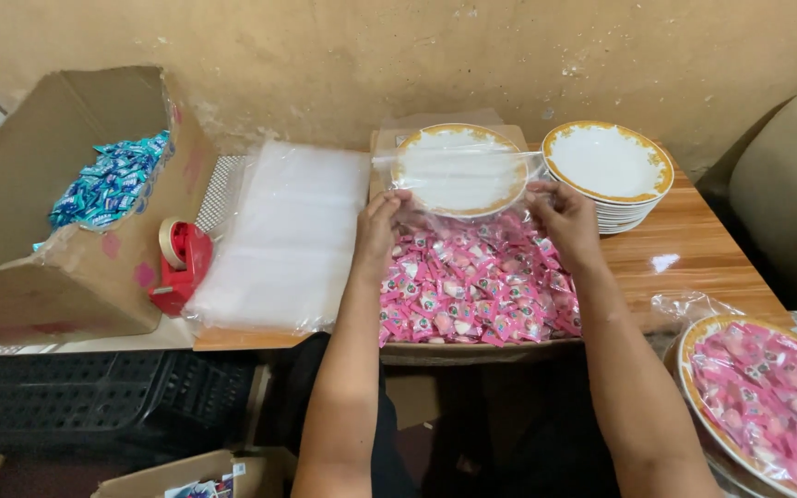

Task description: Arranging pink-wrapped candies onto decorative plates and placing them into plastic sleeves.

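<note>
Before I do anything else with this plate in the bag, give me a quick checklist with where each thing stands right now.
1. Both hands on the clear bag: ok, left hand and right hand grip its two sides.
2. Plate fully inside bag: cannot tell, the plastic is hard to trace.
3. Plate empty: ok, no candy on it.
4. Pink candies within reach: ok, just below the hands.
5. Spare plates at hand: ok, stacked to the right.
6. Tape dispenser nearby: ok, left of the flat bags.
</note>
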